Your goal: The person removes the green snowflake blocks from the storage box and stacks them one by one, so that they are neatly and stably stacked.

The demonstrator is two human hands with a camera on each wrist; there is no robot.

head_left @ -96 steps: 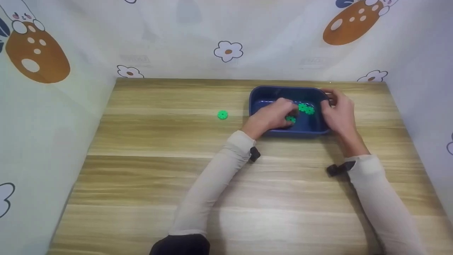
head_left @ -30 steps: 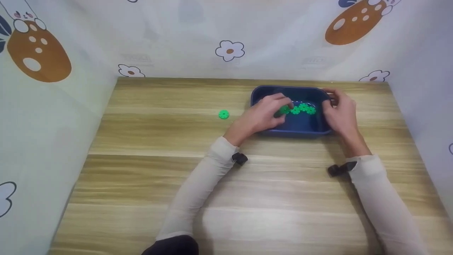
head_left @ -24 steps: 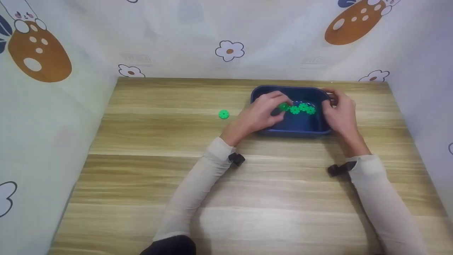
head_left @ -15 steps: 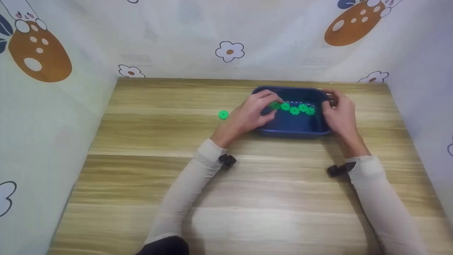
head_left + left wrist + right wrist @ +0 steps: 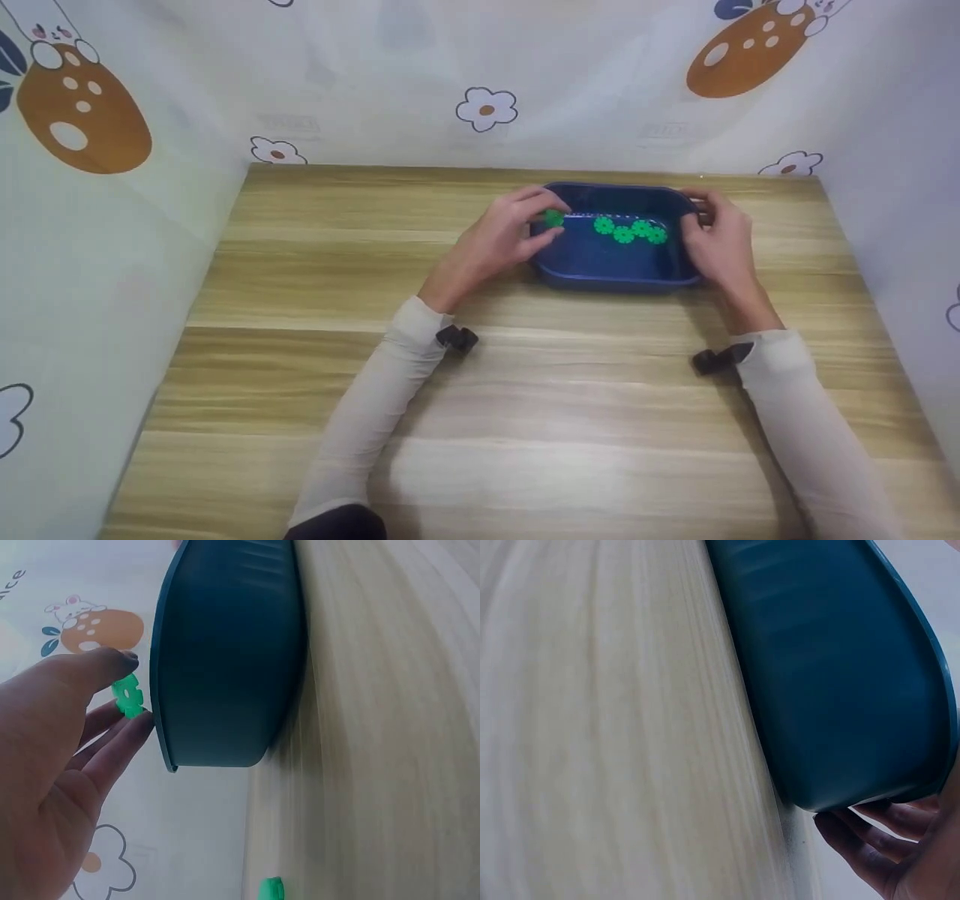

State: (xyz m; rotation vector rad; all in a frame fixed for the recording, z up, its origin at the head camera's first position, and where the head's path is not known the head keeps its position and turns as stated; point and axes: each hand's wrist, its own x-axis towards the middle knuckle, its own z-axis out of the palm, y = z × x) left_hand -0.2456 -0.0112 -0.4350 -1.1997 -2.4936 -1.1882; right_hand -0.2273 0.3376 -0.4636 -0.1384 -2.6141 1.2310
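Currently, one wood-grain table (image 5: 570, 420) is carrying everything beneath the left hand (image 5: 495, 232) and the right hand (image 5: 724, 232).

One blue bin (image 5: 600, 259) is sitting on it, spanning the gap between the hands. Handling estimate: it is looking like moulded plastic, so it is probably going to be behaving as light, stiff and smooth, sliding easily if pushed from one end. Best hold: the rim at an end. The right hand is gripping there, its thumb lying over the inside and its fingers curling round the outside.

Two hands are showing. At the bin's other end the left hand is pinching one green disc (image 5: 129, 696) between thumb and fingertips; in the left wrist view the piece is standing just above the rim.

Disc handling, judged: flat notched plastic, likely very light, rigid, not fragile, a little slippery when lying flat. Preferred hold: opposite edges, where the notches are offering some bite.

Disc count: six across the views. One is being held by the left hand. Four discs (image 5: 623, 235) are lying on the bin floor in a zigzag row between the hands, the end one lying nearest the right thumb. One loose disc (image 5: 271, 889) is resting on the table, outside the bin on the left hand's side.
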